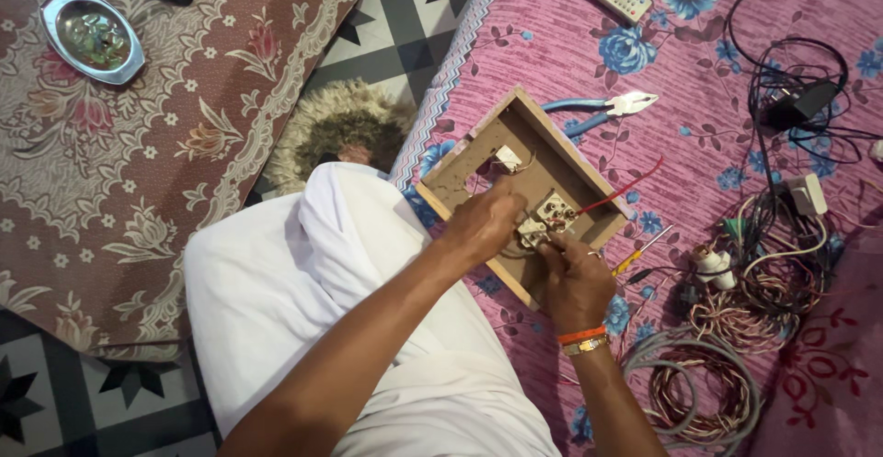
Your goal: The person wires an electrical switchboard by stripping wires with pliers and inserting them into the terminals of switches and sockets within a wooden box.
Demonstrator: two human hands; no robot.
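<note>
Left hand (pixel 486 221) grips the white switch fittings (pixel 544 221) inside the wooden switchboard box (pixel 497 144). Right hand (pixel 575 278), fingers pinched narrow, touches them beside a red wire (pixel 625 188).

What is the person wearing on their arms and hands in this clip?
Both forearms are bare, with no sleeves and no gloves. The right hand has two bands at its wrist: an orange band and below it a gold-coloured bracelet. The left hand and its wrist show nothing worn.
</note>
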